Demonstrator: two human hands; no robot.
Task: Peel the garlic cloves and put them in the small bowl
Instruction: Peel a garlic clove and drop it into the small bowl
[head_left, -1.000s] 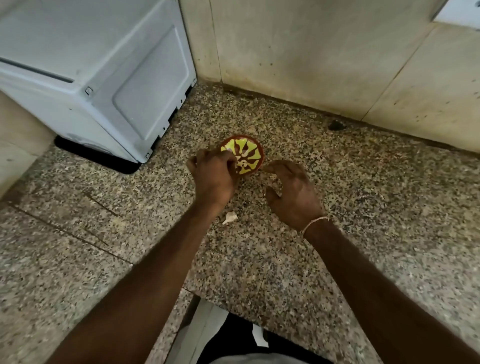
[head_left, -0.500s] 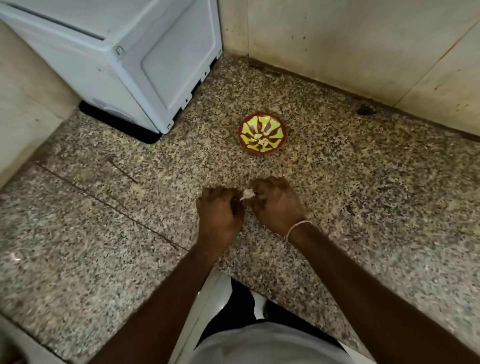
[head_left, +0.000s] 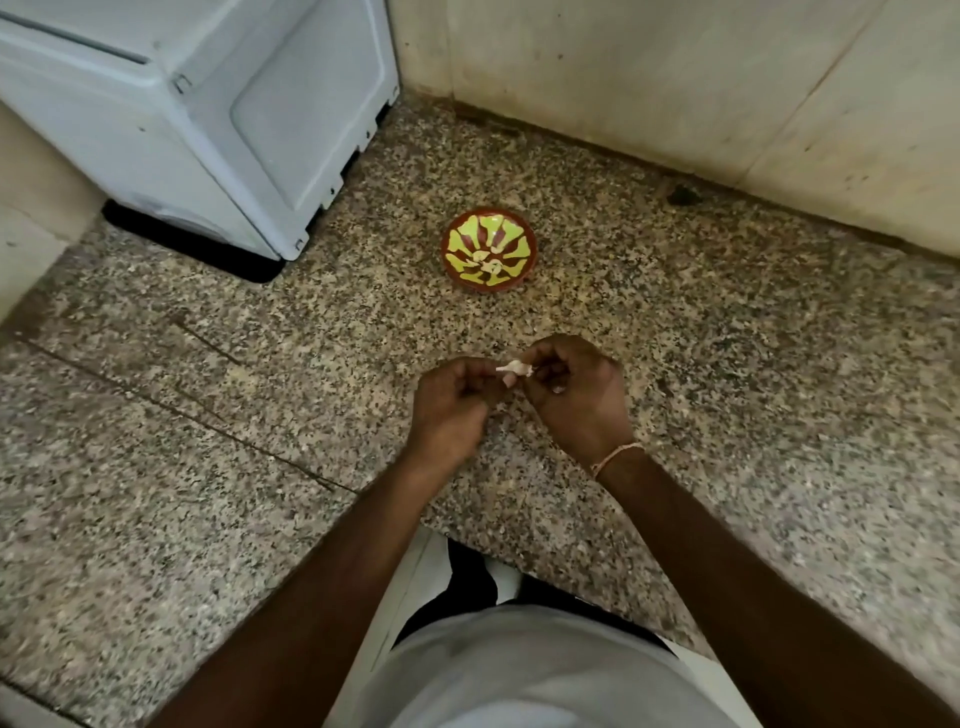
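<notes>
A small red-brown bowl (head_left: 488, 248) with a yellow pattern sits on the speckled granite counter (head_left: 727, 338); pale peeled cloves lie inside it. Nearer to me, both hands meet over the counter. My left hand (head_left: 451, 402) and my right hand (head_left: 574, 395) pinch a small whitish garlic clove (head_left: 514, 369) between their fingertips. The clove's papery tip sticks out to the left. Most of the clove is hidden by my fingers. A thin band circles my right wrist.
A white appliance (head_left: 208, 114) stands at the back left on a black base. Beige tiled walls (head_left: 675, 78) close off the corner behind the bowl. A dark spot (head_left: 681, 195) lies by the wall. The counter's front edge runs under my forearms.
My left hand left the bowl, and both hands drew back toward me. They took up a garlic clove from the counter and now hold it between them.
</notes>
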